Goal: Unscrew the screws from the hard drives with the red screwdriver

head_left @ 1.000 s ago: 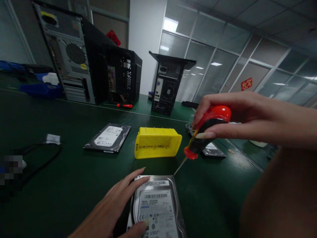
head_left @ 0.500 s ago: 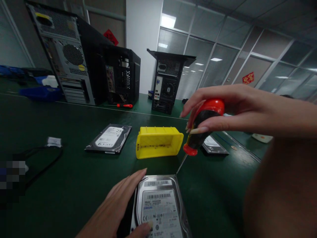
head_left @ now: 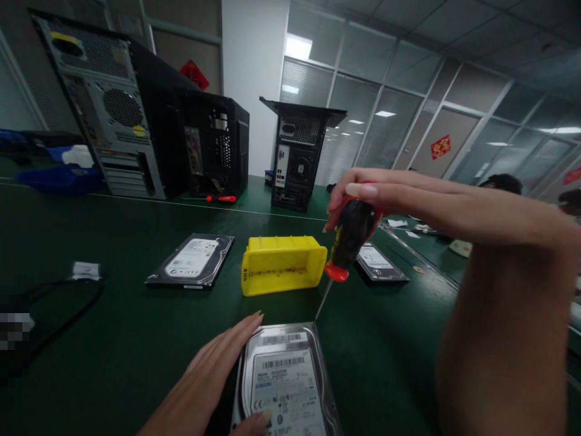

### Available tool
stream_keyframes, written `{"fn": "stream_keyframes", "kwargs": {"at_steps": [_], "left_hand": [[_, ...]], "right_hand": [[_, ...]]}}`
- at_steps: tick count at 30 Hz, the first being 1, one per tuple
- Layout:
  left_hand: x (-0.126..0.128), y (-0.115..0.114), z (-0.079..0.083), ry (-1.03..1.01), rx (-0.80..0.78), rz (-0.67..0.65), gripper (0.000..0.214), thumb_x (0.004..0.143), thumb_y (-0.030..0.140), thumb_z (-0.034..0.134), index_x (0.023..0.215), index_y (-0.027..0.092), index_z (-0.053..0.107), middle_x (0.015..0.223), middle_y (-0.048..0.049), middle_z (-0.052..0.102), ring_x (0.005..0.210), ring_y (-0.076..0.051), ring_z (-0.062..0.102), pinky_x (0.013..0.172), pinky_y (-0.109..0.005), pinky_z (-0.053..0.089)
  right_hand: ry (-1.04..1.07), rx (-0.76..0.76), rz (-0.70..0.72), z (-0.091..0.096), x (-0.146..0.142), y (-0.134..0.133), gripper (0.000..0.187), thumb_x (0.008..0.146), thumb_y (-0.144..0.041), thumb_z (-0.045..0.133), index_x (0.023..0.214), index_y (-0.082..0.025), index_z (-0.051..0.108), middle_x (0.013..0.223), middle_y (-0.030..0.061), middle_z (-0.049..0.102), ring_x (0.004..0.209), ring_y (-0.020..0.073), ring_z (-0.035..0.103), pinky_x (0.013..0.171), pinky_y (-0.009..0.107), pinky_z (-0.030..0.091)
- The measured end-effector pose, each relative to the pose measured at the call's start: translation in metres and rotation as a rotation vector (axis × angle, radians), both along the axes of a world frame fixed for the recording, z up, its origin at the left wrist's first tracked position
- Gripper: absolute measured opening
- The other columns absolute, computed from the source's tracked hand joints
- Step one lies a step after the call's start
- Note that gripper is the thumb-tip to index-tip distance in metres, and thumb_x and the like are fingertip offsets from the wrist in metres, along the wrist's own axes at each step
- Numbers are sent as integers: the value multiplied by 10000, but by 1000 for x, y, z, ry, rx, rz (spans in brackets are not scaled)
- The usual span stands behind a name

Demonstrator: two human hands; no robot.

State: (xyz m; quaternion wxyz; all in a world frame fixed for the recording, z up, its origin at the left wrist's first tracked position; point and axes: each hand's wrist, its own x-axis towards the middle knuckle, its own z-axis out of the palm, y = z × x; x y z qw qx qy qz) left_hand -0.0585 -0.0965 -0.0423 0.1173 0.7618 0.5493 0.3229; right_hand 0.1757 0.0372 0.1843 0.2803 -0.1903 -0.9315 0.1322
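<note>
A silver hard drive (head_left: 290,387) with a white label lies on the green table in front of me. My left hand (head_left: 213,375) grips its left side, fingers along the edge and thumb on the label. My right hand (head_left: 363,194) is closed around the red and black handle of a screwdriver (head_left: 351,236). The screwdriver is tilted, and its tip meets the drive's far right corner. Just beyond the drive, a yellow bin (head_left: 284,266) rests with its opening facing me and small dark bits inside.
A second hard drive (head_left: 193,260) lies left of the bin and a third drive (head_left: 376,261) right of it. Computer cases (head_left: 299,151) stand at the back, near another red screwdriver (head_left: 222,198). A black cable (head_left: 86,303) lies at left.
My right hand has turned on the screwdriver handle, its thumb now higher up on it. The tip stays at the drive's corner. The whole view has shifted slightly.
</note>
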Motion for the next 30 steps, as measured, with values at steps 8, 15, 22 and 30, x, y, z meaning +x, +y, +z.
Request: {"fn": "stream_keyframes", "kwargs": {"at_steps": [8,15,22,30], "left_hand": [[2,-1,3,54,37,4,644,867,532,481,1408,431,146,1444,13,382,1268,-256,439,988,-451,438],[2,-2,4,44,33,7,641,863,540,486,1406,442,159,1447,17,375,1267,-259,440,986,-463,437],[3,-3,2,38,10,23,635,859,544,489,1402,457,171,1450,38,366,1277,-255,427,992,-462,429],[3,-3,5,33,15,30,621,860,548,482,1403,443,198,1448,27,371,1268,-260,439,988,-457,439]], "right_hand": [[-250,-130,-58,5,3,1,313,931,-436,405,1041,-244,626,1042,-11,630,1000,164,586,826,253,488],[-255,-109,-15,6,0,2,244,930,-362,445,984,-242,650,976,-19,650,917,137,619,745,218,505],[-249,-210,45,7,-1,-4,220,925,-315,475,951,-206,664,927,-3,673,836,125,655,707,200,533],[-258,-142,21,5,-11,3,264,922,-368,473,905,-180,656,795,-6,657,716,99,638,604,179,492]]}}
